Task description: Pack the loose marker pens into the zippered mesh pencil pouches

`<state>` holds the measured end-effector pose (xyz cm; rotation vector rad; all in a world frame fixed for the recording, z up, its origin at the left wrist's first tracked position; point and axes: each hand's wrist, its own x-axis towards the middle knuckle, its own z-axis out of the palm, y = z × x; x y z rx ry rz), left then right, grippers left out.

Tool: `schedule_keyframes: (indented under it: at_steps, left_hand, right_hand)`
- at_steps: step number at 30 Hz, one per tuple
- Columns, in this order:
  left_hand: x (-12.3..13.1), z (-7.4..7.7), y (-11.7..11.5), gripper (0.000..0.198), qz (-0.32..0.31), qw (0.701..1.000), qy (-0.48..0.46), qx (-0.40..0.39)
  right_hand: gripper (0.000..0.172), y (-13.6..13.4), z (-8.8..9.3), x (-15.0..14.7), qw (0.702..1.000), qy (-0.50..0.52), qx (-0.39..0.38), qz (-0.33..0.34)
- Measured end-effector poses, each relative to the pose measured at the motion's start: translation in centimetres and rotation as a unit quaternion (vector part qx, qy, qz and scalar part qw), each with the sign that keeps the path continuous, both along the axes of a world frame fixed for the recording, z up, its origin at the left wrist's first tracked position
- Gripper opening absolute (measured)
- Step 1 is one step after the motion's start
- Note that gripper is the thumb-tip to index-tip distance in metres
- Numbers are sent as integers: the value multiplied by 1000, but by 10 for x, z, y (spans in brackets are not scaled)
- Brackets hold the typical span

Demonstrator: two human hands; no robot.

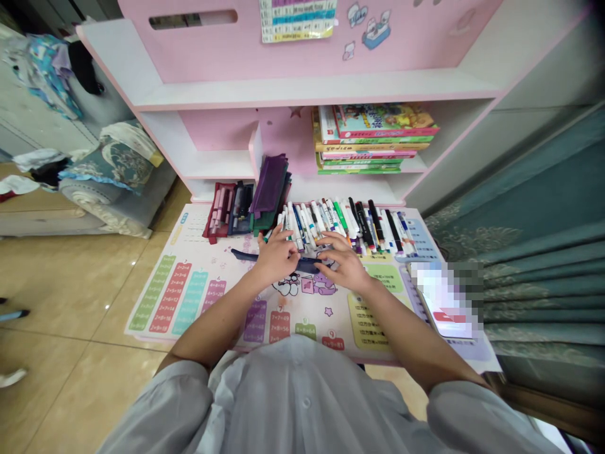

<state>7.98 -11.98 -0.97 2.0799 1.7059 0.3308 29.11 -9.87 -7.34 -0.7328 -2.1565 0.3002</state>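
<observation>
A dark navy pencil pouch (308, 265) lies low over the desk's printed mat, between my two hands. My left hand (276, 257) pinches it with thumb and forefinger, the other fingers reaching toward the pens. On the pouch's right end, my right hand (347, 261) grips with thumb and fingertips. Just behind them a long row of markers and pens (326, 221) lies side by side, mostly white with some black and green. Left of this row are a red pouch (218, 211) and a blue pouch (241, 208), both with pens inside. A purple pouch (269, 183) leans on a green pouch (265, 222).
Stacked books (378, 151) fill part of the pink-and-white shelf (302, 93) behind the desk. A phone-like device (447, 302), partly blurred, lies at the right. A green-blue curtain (534, 252) hangs beside the desk. Clothes cover a sofa (108, 202) at left.
</observation>
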Motion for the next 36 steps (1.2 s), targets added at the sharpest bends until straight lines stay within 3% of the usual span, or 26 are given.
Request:
schedule_keyframes:
  at_steps: [36]
  left_hand:
    - [-15,8,2,18,20,1000,8,-4]
  right_hand:
    - [8,3,0,3,1000,10,8,-10]
